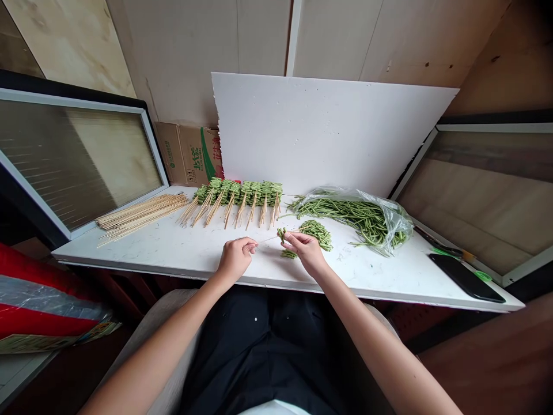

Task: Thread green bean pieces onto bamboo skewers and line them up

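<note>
My left hand [237, 255] is closed around one end of a thin bamboo skewer [268, 238], which points right toward my other hand. Pinched in the fingers of my right hand [306, 251] are short cut green bean pieces [281, 234], at the skewer's far end. Whether the tip has gone through them is too small to tell. Just behind the right hand lies a pile of cut bean pieces [317, 231], and a few more pieces [288, 253] rest below its fingers. Beyond my hands, finished bean skewers [246, 193] are stacked in a row, sticks toward me.
Loose bamboo skewers [142, 214] lie at the left. Long uncut green beans [354, 213] spill from a clear plastic bag [395, 222] at the right. A black phone [466, 278] and scissors [444, 246] lie far right. A white board [332, 132] and a cardboard box [188, 153] stand behind.
</note>
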The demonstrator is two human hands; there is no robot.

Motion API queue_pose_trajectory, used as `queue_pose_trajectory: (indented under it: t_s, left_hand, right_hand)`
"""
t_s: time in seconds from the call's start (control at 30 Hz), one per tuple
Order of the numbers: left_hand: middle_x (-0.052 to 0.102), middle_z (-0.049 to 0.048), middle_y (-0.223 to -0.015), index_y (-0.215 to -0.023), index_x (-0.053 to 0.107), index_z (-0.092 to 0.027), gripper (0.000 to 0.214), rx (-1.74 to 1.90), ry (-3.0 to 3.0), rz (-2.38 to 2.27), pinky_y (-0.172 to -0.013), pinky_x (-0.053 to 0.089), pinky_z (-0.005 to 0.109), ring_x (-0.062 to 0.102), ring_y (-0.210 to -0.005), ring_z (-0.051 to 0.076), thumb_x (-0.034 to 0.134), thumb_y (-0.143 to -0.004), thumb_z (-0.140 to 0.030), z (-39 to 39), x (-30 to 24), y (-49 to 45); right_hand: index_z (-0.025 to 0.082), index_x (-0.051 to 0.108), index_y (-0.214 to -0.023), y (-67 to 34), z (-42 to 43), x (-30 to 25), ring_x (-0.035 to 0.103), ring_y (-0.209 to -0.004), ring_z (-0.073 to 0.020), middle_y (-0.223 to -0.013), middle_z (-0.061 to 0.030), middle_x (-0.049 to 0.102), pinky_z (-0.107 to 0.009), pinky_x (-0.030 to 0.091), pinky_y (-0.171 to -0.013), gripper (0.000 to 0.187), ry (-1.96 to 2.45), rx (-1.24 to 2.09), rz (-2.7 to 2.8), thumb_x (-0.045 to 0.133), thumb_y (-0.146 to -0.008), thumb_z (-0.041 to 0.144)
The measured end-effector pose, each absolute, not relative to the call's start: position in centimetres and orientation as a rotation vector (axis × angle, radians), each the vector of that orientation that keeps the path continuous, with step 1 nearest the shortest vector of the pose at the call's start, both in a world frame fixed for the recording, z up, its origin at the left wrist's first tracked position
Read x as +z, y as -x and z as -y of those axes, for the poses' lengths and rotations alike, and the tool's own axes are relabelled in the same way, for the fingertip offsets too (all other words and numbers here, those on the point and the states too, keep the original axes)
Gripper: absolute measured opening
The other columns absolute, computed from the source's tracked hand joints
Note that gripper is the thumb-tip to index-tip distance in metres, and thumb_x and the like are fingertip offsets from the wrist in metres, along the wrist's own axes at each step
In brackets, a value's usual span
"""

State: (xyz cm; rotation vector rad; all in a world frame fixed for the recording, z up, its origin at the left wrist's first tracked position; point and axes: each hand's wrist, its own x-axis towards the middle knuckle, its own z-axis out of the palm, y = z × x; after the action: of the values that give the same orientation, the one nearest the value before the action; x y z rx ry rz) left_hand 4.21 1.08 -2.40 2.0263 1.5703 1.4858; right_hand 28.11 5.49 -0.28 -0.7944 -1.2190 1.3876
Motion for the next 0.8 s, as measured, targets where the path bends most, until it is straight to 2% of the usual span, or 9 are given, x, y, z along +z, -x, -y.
queue_pose_trajectory:
  t_s: [0.1,0.17,0.23,0.3,0.4,0.5,0.63,0.73,0.8]
  left_hand:
    - [0.077,0.0021,-0.073,-0.081,0.079,-0.021,0.026,1.491,-1.998,-1.56,-0.072,0.054,0.027,0.071,-0.07,0.019,0.057,-0.093,-0.012,-1.1,-2.3,-4.2]
    - [0.077,0.0021,-0.073,-0.082,0.08,-0.021,0.026,1.499,-1.988,-1.564,-0.073,0.054,0.027,0.071,-0.069,0.019,0.057,-0.092,-0.012,-1.1,-2.1,-4.0]
    - [0.077,0.0018,-0.073,-0.083,0.08,-0.021,0.025,1.507,-1.981,-1.58,-0.073,0.054,0.027,0.07,-0.067,0.018,0.057,-0.092,-0.012,-1.3,-2.1,-3.7]
    - [0.078,0.0018,-0.074,-0.083,0.08,-0.021,0.025,1.508,-1.972,-1.604,-0.072,0.053,0.027,0.069,-0.066,0.018,0.058,-0.093,-0.014,-1.5,-2.1,-3.4]
    - [0.079,0.0024,-0.077,-0.081,0.079,-0.02,0.025,1.502,-1.959,-1.627,-0.071,0.051,0.027,0.07,-0.069,0.018,0.058,-0.093,-0.015,-1.8,-2.4,-2.9]
    - [0.08,0.0026,-0.079,-0.08,0.079,-0.02,0.025,1.492,-1.952,-1.635,-0.072,0.051,0.027,0.071,-0.073,0.019,0.058,-0.093,-0.015,-1.9,-2.6,-2.8]
    - [0.079,0.002,-0.077,-0.081,0.079,-0.02,0.025,1.477,-1.947,-1.651,-0.07,0.049,0.027,0.07,-0.07,0.018,0.058,-0.092,-0.014,-1.8,-2.6,-2.8]
    - [0.078,0.0015,-0.076,-0.081,0.079,-0.02,0.025,1.464,-1.943,-1.661,-0.069,0.048,0.026,0.068,-0.068,0.017,0.058,-0.092,-0.013,-1.7,-2.5,-2.9]
    - [0.078,0.0012,-0.075,-0.082,0.079,-0.02,0.025,1.454,-1.94,-1.663,-0.069,0.048,0.026,0.067,-0.067,0.017,0.058,-0.092,-0.012,-1.7,-2.5,-3.0]
  right_hand:
    - [0.022,0.087,-0.091,-28.3,-5.6,-0.3,0.074,-0.103,-0.024,-0.104,-0.0056,0.081,-0.046,0.062,-0.102,0.038,0.776,1.411,1.259,0.097,-0.069,0.052]
    - [0.023,0.086,-0.098,-28.8,-6.1,-0.2,0.073,-0.109,-0.026,-0.118,-0.007,0.08,-0.047,0.063,-0.099,0.043,0.759,1.415,1.312,0.095,-0.07,0.055]
    - [0.025,0.084,-0.112,-29.8,-6.7,-0.1,0.072,-0.116,-0.029,-0.129,-0.0084,0.078,-0.047,0.064,-0.095,0.048,0.777,1.352,1.415,0.09,-0.076,0.057]
    - [0.025,0.082,-0.12,-31.1,-7.5,0.0,0.073,-0.114,-0.031,-0.127,-0.011,0.079,-0.046,0.063,-0.091,0.046,0.891,1.151,1.612,0.082,-0.086,0.056]
    - [0.021,0.086,-0.108,-32.8,-8.4,-0.2,0.074,-0.101,-0.0308,-0.11,-0.0138,0.083,-0.048,0.056,-0.097,0.028,1.16,0.655,2.006,0.071,-0.096,0.041]
    - [0.02,0.087,-0.094,-33.3,-8.4,-0.5,0.073,-0.094,-0.0298,-0.098,-0.0118,0.083,-0.049,0.047,-0.107,0.022,1.287,0.335,2.287,0.067,-0.098,0.029]
    - [0.021,0.087,-0.091,-32.7,-7.7,-0.7,0.071,-0.096,-0.0309,-0.094,-0.0115,0.083,-0.044,0.046,-0.104,0.02,1.354,0.221,2.338,0.068,-0.096,0.025]
    - [0.02,0.086,-0.093,-32.2,-7.5,-0.8,0.071,-0.1,-0.0319,-0.095,-0.0127,0.082,-0.039,0.05,-0.092,0.017,1.419,0.253,2.283,0.069,-0.093,0.022]
    - [0.019,0.085,-0.094,-32.1,-7.6,-0.8,0.072,-0.093,-0.0292,-0.094,-0.012,0.082,-0.036,0.051,-0.083,0.015,1.431,0.361,2.243,0.07,-0.091,0.02]
